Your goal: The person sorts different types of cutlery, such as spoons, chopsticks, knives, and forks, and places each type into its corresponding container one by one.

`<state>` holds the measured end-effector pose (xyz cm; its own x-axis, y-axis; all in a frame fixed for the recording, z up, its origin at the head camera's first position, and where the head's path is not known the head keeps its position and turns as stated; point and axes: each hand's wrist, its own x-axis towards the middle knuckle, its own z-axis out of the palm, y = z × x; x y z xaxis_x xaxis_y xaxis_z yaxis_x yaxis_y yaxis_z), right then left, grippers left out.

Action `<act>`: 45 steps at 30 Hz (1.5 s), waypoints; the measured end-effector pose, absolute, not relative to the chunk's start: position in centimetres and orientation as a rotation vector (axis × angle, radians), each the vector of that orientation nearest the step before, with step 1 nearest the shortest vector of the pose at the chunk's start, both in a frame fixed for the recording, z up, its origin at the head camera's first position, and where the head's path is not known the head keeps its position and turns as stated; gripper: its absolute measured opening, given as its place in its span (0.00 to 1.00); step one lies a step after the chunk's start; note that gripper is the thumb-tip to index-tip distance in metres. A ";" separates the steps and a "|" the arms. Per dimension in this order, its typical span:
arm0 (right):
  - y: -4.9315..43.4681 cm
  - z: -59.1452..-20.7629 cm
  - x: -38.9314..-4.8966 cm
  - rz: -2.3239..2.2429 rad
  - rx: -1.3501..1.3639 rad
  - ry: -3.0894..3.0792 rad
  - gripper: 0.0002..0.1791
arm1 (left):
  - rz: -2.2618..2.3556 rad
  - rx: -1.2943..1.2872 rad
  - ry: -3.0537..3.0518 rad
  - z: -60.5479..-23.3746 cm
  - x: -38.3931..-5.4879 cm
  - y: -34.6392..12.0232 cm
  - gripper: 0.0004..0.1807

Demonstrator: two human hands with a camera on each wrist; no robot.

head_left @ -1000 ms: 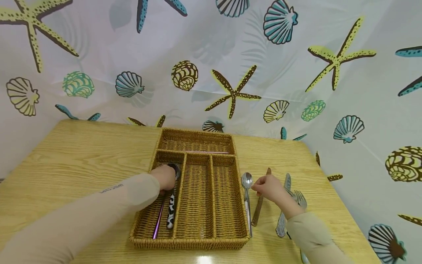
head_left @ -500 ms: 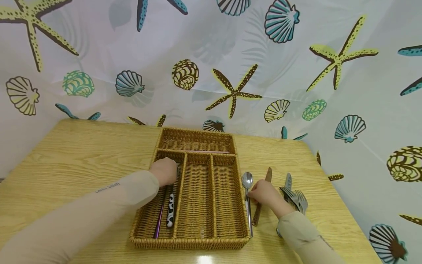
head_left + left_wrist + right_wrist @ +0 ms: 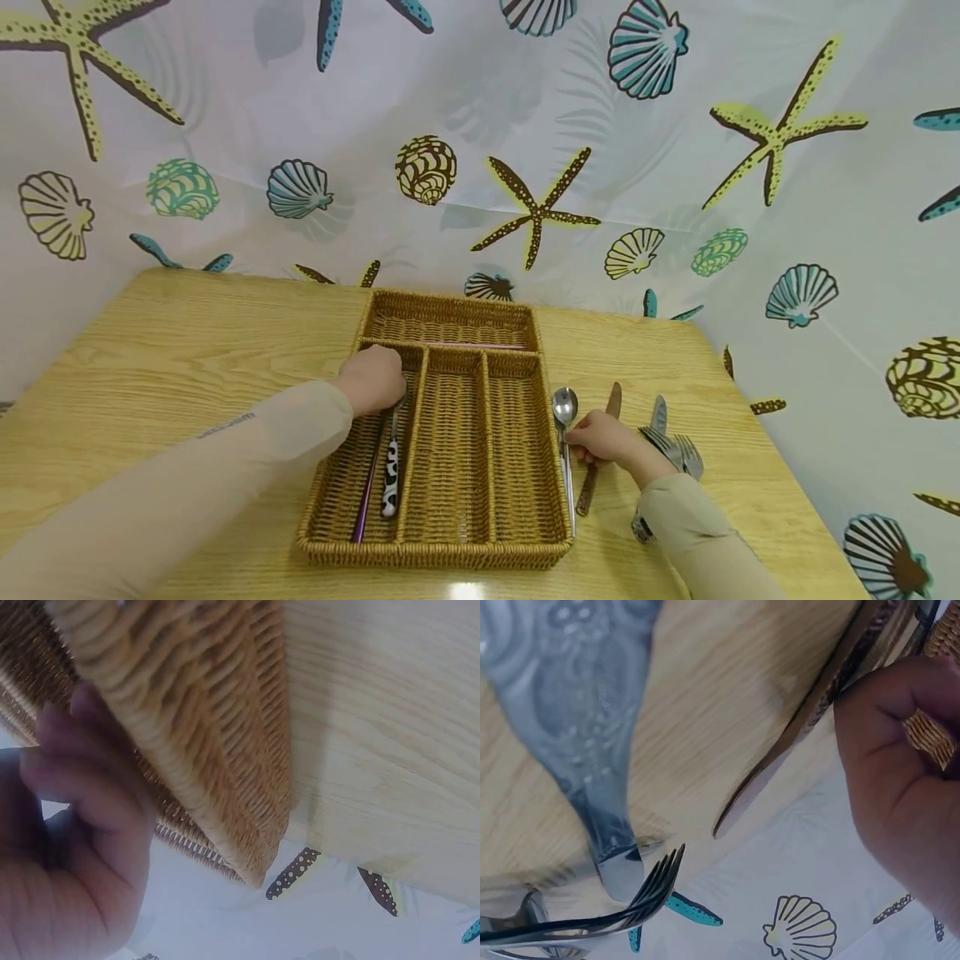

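Note:
My left hand [image 3: 372, 379] reaches into the far end of the left compartment of a wicker cutlery tray [image 3: 435, 554]. Its fingers are bent in the left wrist view, and I cannot tell whether they hold anything. Under it lie a spoon with a black-and-white handle [image 3: 390, 487] and a purple-handled utensil [image 3: 363, 508]. My right hand [image 3: 609, 437] pinches the handle of a silver spoon [image 3: 565, 404] just outside the tray's right wall. A brown table knife [image 3: 587, 492] lies on the table, partly beneath this hand.
Right of the right hand, several forks [image 3: 686, 454] overlap a knife with an ornate handle [image 3: 577, 697]. A thin pink utensil [image 3: 472, 345] lies in the tray's rear compartment. Behind the table [image 3: 225, 333] hangs a shell-patterned cloth [image 3: 450, 100].
My right hand has moved slightly left and down, from above the knife to the spoon's handle. My left hand has shifted slightly toward the tray's far end, uncovering more of the patterned spoon.

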<state>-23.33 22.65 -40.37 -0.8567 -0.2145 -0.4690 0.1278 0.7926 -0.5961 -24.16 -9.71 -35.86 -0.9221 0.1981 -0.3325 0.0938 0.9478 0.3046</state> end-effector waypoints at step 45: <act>17.7 -34.2 -23.1 -1.194 -0.210 2.221 0.17 | 1.039 0.410 2.423 -34.3 -20.7 -2.0 0.22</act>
<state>-23.08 17.73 -34.17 -0.8065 -0.4031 -0.4325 0.1381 0.5828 -0.8008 -20.74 -2.04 -34.33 -0.8454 0.4412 -0.3010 0.0863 0.6689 0.7384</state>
